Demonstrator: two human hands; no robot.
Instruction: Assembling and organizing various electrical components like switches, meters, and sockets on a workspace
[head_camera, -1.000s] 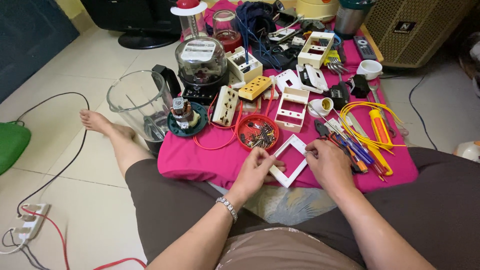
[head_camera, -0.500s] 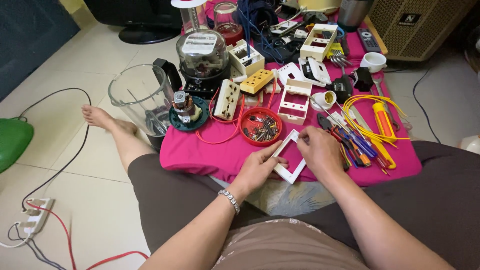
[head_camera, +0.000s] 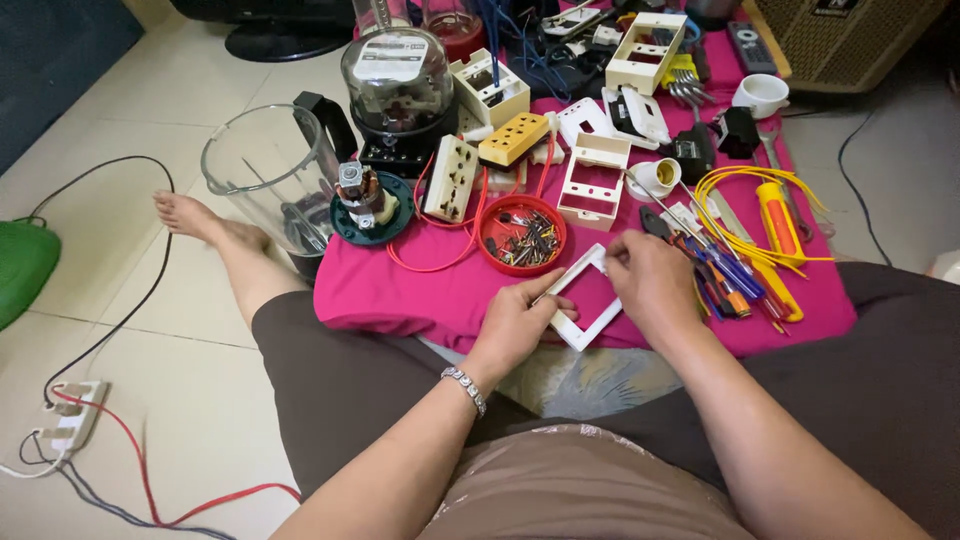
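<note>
Taking the red dish (head_camera: 522, 235) of screws as the landmark, and reading from your left: well to the left of the dish stands a clear blender jug (head_camera: 262, 180); just left of the dish sits a small motor on a green base (head_camera: 366, 205); between that and the dish a cream socket strip (head_camera: 452, 178) lies on the pink cloth (head_camera: 390, 290), with an orange wire looping around it.

Just below the dish and a little to its right lies the white frame plate (head_camera: 580, 300), flat on the cloth, tilted so its long axis runs from lower left to upper right; the cloth shows through its open middle.

Your left hand (head_camera: 515, 325) sits below the dish, at the frame's lower left side; thumb and fingers are closed on that edge, pinching it; the thumb lies across the lower rail.

Your right hand (head_camera: 650, 285) sits right of the dish, at the frame's upper right corner; the fingertips are drawn together at that corner, but whether they pinch the frame or some small part against it I cannot tell.

Judgement: both hands touch the frame, one at each end of its long axis; the left has the firmer hold.

Further right of the dish lie a bundle of screwdrivers (head_camera: 725, 285) and yellow wire (head_camera: 740, 190), just beside your right hand.
</note>
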